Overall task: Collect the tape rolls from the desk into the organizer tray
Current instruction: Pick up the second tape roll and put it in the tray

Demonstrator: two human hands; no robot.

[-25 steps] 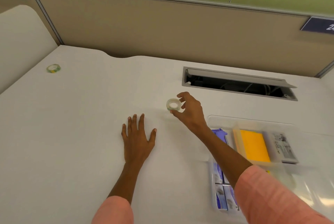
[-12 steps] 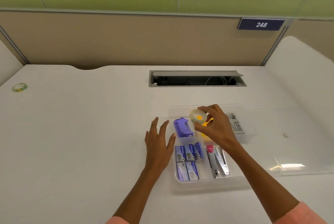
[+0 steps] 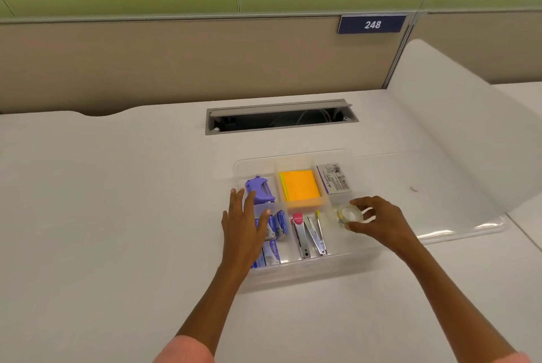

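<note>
A clear plastic organizer tray (image 3: 308, 273) sits on the white desk (image 3: 117, 216), divided into compartments. My right hand (image 3: 378, 222) holds a small clear tape roll (image 3: 349, 214) between thumb and fingers, low over the tray's right front compartment. My left hand (image 3: 245, 226) lies flat with fingers spread on the tray's left edge, partly over the blue staple boxes (image 3: 275, 233). The second tape roll seen earlier at the far left is out of frame.
The tray also holds a purple staple remover (image 3: 259, 188), orange sticky notes (image 3: 299, 188), a white labelled box (image 3: 335, 179) and two staplers (image 3: 309, 235). The tray's clear lid (image 3: 440, 201) lies to its right. A cable slot (image 3: 281, 117) opens behind, before the partition wall.
My right hand carried the tape roll rightward from the open desk to the tray's right front compartment and lowered it. My left hand slid onto the tray's left edge. The view panned right.
</note>
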